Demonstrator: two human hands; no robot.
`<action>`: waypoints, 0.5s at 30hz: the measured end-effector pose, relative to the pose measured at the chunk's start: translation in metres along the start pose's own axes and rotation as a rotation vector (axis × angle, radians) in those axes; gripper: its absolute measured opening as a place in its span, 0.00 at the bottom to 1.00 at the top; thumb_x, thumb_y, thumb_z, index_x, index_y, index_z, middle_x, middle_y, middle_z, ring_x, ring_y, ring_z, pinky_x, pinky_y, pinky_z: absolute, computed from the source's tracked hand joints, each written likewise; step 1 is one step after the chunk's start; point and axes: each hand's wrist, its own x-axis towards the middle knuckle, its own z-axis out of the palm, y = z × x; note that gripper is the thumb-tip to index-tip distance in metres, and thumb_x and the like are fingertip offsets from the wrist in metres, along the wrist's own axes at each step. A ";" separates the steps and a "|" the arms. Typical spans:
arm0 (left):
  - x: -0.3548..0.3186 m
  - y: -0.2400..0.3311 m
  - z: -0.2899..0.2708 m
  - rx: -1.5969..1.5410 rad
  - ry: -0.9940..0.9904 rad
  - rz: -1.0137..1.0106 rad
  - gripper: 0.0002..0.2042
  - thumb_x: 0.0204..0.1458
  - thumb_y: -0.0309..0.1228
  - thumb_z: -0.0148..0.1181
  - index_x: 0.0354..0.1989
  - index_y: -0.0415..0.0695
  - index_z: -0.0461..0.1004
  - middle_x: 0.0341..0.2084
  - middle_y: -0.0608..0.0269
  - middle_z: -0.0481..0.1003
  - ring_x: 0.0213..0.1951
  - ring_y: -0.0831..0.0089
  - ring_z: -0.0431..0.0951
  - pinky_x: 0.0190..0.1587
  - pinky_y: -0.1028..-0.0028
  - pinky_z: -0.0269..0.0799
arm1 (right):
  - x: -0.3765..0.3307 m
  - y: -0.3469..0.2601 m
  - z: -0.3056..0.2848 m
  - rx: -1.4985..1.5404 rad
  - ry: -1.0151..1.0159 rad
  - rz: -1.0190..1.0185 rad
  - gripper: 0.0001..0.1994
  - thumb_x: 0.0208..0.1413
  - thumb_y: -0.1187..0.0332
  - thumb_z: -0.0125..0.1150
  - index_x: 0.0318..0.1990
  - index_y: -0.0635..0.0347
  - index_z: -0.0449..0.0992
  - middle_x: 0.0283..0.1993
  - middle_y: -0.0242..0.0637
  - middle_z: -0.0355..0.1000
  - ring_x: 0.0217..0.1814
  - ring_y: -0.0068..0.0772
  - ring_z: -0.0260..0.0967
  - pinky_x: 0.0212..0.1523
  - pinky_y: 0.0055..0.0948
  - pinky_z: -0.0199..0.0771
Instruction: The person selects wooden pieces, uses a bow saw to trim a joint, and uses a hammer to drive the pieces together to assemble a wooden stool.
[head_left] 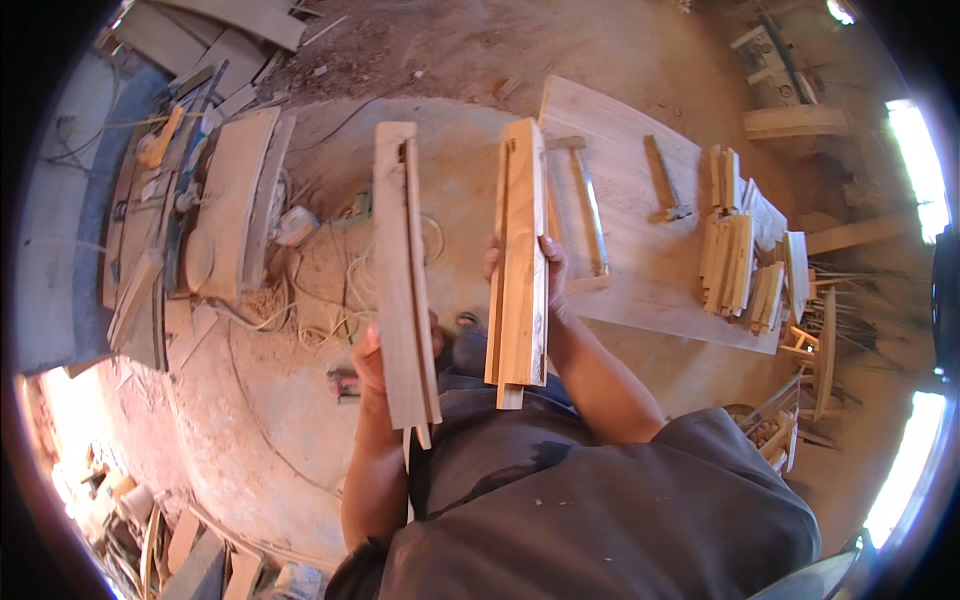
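Standing upright in view, two grooved lengths of wood are held side by side. Going from left to right, at 10 o'clock a wide, slightly curved, pale brown wooden plank [232, 205] leans among other boards, with a loose tangle of thin, pale cable [330, 325] on the floor [290, 420] at 9 o'clock. At 8 o'clock the left hand [372, 360] is closed around the lower part of a long, greyish-brown wooden strip [395, 280], its upper end toward 12 o'clock and a long groove along its right side. Just right of it and apart from it, near the centre, is a thicker, yellowish wooden piece [520, 260], also grooved lengthwise, with a narrow tongue at its 6 o'clock end. The right hand [555, 265] grips this piece around its middle, fingertips showing on its left side. Beyond, at 2 o'clock, a wooden-handled hammer [663, 175] lies on a broad, flat, pale wooden table [640, 255]; at 3 o'clock, stacked short, yellowish wooden pieces [728, 255] sit near the table's right edge.
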 end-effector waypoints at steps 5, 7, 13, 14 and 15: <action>0.027 0.050 -0.003 0.050 0.040 0.035 0.37 0.51 0.57 0.59 0.56 0.34 0.68 0.39 0.48 0.74 0.34 0.59 0.74 0.34 0.64 0.71 | 0.056 -0.002 0.009 0.297 -0.107 0.078 0.40 0.48 0.43 0.69 0.58 0.68 0.66 0.50 0.43 0.69 0.48 0.38 0.71 0.48 0.40 0.78; 0.051 0.069 0.003 0.067 0.028 0.008 0.36 0.53 0.55 0.60 0.58 0.34 0.67 0.40 0.46 0.73 0.33 0.60 0.73 0.33 0.66 0.69 | 0.082 -0.013 0.015 0.276 -0.102 0.045 0.39 0.50 0.42 0.66 0.57 0.69 0.67 0.50 0.47 0.71 0.48 0.42 0.73 0.47 0.42 0.79; 0.160 0.134 0.011 0.448 0.311 -0.065 0.30 0.49 0.41 0.67 0.57 0.34 0.68 0.42 0.56 0.78 0.40 0.66 0.80 0.45 0.68 0.78 | 0.176 -0.077 0.038 -0.130 0.224 0.052 0.30 0.55 0.53 0.61 0.55 0.72 0.69 0.50 0.58 0.75 0.47 0.54 0.77 0.49 0.47 0.78; 0.186 0.139 0.022 0.555 0.390 -0.037 0.27 0.50 0.34 0.67 0.57 0.35 0.68 0.42 0.58 0.78 0.41 0.67 0.80 0.46 0.70 0.78 | 0.192 -0.085 0.043 -0.145 0.257 0.045 0.30 0.56 0.54 0.61 0.56 0.72 0.69 0.49 0.58 0.75 0.48 0.55 0.77 0.49 0.47 0.78; 0.212 0.146 0.032 0.620 0.380 -0.028 0.26 0.50 0.32 0.67 0.57 0.36 0.68 0.42 0.59 0.78 0.41 0.67 0.79 0.46 0.70 0.77 | 0.208 -0.091 0.049 -0.161 0.289 0.038 0.29 0.56 0.55 0.61 0.56 0.72 0.68 0.49 0.58 0.75 0.48 0.55 0.77 0.50 0.48 0.78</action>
